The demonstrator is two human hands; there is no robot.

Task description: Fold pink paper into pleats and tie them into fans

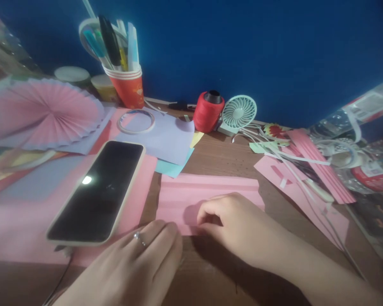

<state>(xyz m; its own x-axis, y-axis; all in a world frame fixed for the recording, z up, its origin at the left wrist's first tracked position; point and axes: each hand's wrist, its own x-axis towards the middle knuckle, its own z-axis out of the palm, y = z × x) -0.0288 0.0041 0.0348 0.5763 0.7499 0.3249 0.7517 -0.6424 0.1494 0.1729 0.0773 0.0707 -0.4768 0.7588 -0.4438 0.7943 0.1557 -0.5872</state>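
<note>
A pink sheet (181, 195) is laid on the worktop (220, 155), just in front of the body. Parallel creases are pressed across it from nine to three o'clock, and a stepped outline is given to its right edge, so the folding can be judged as partly done. The far bands are clearly marked; how the near part is folded cannot be told, as it is partly covered. The sheet is spread out and not yet gathered into a narrow stack.

The near edge appears to be pinched between the thumb and curled fingers of the right hand (231, 216), set at about five o'clock on the sheet. The left hand (147, 253) is laid low with fingers together at the eight o'clock corner; whether paper is gripped by it cannot be told, its thumb being hidden.

Finished pleating is seen elsewhere: a pink strip (322, 165) is folded narrow between two and three o'clock from the sheet, and a round paper fan (44, 112) is spread at ten o'clock, beyond the phone (97, 195) placed at nine.
</note>
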